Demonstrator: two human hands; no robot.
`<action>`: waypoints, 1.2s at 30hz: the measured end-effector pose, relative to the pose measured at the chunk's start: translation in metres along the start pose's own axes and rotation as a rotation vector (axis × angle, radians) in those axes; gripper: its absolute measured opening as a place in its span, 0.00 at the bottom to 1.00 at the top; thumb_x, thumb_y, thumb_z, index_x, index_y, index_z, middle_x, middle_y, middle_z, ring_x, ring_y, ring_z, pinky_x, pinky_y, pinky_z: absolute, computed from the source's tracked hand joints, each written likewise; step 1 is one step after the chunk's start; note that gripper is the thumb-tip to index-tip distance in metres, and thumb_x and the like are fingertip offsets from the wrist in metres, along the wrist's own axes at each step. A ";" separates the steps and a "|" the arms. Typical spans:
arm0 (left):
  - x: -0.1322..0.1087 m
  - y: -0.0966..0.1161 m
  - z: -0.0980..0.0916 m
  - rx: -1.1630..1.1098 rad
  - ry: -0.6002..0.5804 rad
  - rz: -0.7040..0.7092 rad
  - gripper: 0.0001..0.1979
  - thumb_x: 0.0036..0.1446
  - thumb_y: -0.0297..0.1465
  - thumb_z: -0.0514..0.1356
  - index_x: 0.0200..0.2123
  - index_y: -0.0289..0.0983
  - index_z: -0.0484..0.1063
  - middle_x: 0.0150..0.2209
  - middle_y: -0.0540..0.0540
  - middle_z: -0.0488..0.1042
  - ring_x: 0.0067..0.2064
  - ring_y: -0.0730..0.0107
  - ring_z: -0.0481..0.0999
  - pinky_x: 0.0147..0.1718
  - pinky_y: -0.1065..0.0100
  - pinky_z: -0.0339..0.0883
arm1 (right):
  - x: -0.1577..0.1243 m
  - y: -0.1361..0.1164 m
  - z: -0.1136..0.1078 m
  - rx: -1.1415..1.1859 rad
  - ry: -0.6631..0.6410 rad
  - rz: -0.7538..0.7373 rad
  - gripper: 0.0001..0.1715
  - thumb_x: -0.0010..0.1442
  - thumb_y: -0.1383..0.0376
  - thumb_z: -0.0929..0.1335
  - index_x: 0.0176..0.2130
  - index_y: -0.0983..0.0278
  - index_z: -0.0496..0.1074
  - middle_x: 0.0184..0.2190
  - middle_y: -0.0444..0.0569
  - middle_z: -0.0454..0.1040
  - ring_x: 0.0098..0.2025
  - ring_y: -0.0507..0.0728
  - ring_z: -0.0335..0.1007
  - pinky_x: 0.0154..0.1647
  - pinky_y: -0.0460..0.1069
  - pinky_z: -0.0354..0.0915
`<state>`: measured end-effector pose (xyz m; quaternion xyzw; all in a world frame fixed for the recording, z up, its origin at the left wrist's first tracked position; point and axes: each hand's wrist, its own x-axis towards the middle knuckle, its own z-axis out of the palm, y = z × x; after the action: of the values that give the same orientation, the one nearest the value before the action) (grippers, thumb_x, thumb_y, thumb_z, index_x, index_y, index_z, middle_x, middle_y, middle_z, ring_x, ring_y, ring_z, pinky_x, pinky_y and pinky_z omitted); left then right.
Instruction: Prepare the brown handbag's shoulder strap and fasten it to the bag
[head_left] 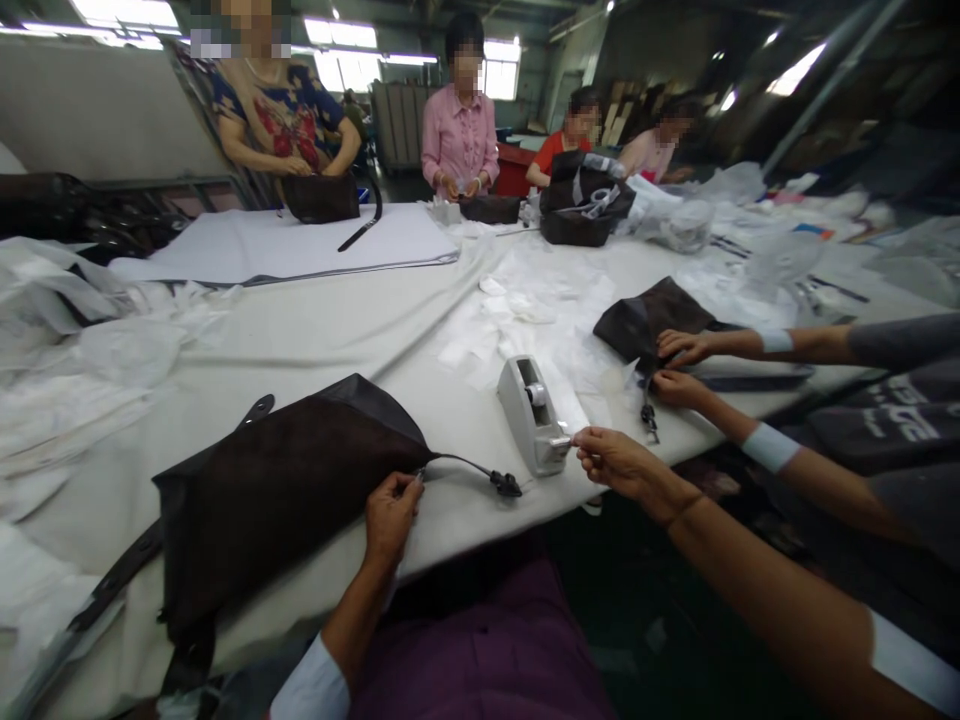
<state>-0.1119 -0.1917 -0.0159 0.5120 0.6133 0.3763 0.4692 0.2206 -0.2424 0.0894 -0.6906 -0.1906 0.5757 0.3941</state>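
Observation:
A dark brown leather bag (292, 490) lies on its side in front of me at the left, its straps trailing off its left end. My left hand (391, 512) is closed in a pinch at the bag's lower right corner, where a thin strap with a black buckle (505, 484) runs out. To the right stands a grey tape dispenser (525, 420) with a small roll in it. My right hand (619, 460) reaches to its front edge, thumb and forefinger pinched on the end of the clear tape (564, 441).
At my right a co-worker's hands (679, 365) handle another dark bag (649, 318). White paper scraps (517, 310) lie beyond the dispenser, plastic wrapping (82, 340) at the left. Across the table (315, 330), several people work beside a white sheet stack (300, 245) and a black bag (581, 205).

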 end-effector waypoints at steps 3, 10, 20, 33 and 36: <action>-0.001 0.001 0.000 0.003 0.001 0.001 0.12 0.49 0.40 0.61 0.27 0.36 0.71 0.15 0.55 0.63 0.18 0.78 0.59 0.18 0.76 0.54 | -0.004 0.007 0.004 0.080 -0.015 0.017 0.05 0.53 0.69 0.68 0.29 0.64 0.64 0.18 0.40 0.65 0.17 0.45 0.60 0.15 0.39 0.55; 0.000 -0.001 0.002 -0.023 0.010 -0.002 0.13 0.48 0.41 0.61 0.27 0.36 0.71 0.16 0.54 0.64 0.18 0.77 0.61 0.18 0.76 0.55 | -0.011 0.017 0.005 0.110 0.007 0.008 0.04 0.52 0.69 0.67 0.28 0.64 0.64 0.17 0.40 0.65 0.16 0.46 0.59 0.15 0.40 0.54; 0.001 -0.001 0.002 -0.063 0.011 -0.002 0.15 0.46 0.42 0.62 0.29 0.35 0.73 0.17 0.54 0.66 0.18 0.78 0.61 0.17 0.76 0.54 | 0.005 0.032 0.007 -0.065 0.114 -0.138 0.08 0.50 0.62 0.66 0.28 0.63 0.63 0.18 0.40 0.63 0.17 0.47 0.58 0.18 0.43 0.52; -0.005 0.018 0.004 -0.245 0.076 -0.163 0.12 0.43 0.35 0.62 0.30 0.33 0.74 0.16 0.55 0.63 0.17 0.80 0.59 0.16 0.76 0.51 | -0.042 0.061 0.093 -0.357 -0.192 -0.386 0.13 0.53 0.55 0.68 0.30 0.62 0.70 0.20 0.43 0.67 0.20 0.51 0.61 0.20 0.46 0.56; -0.012 0.019 0.000 -0.246 0.054 -0.161 0.10 0.44 0.34 0.61 0.30 0.33 0.74 0.16 0.54 0.63 0.17 0.80 0.59 0.17 0.75 0.52 | -0.031 0.062 0.157 -0.257 -0.353 -0.320 0.12 0.51 0.56 0.68 0.27 0.63 0.67 0.18 0.41 0.64 0.18 0.49 0.58 0.18 0.45 0.53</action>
<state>-0.1058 -0.2000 0.0041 0.3895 0.6139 0.4237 0.5403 0.0526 -0.2519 0.0577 -0.5851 -0.4347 0.5885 0.3499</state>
